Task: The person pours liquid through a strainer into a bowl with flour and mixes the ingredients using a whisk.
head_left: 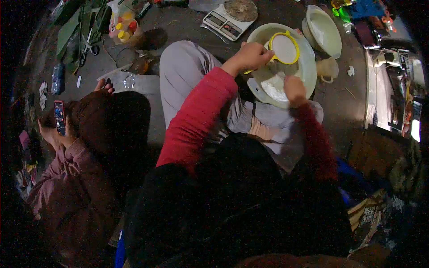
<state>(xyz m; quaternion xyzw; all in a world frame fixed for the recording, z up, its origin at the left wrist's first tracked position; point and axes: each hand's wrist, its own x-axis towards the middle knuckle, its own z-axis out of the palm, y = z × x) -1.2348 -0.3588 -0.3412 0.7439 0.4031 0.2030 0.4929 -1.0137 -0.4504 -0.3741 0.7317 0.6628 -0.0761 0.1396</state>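
The sieve (284, 48), yellow-rimmed with a pale mesh disc, is held over the far part of the bowl (310, 73), above a white mass (275, 87) that is probably powder. The work in hand looks like sifting; the next move would call for a firm grip on the handle, with the sieve kept inside the bowl's rim so that nothing spills. The left hand (251, 57) is closed around the handle, its forearm reaching forward and across to the right, thumb toward the mesh. The right hand (295, 90) is at the bowl's right side, nearer the body, its forearm pointing forward; it is blurred, so I cannot tell whether it grips anything. Beyond lie a scale (225, 24), a second bowl (328, 32) and a mug (328, 69); to the left, another person's hand holds a phone (59, 117).
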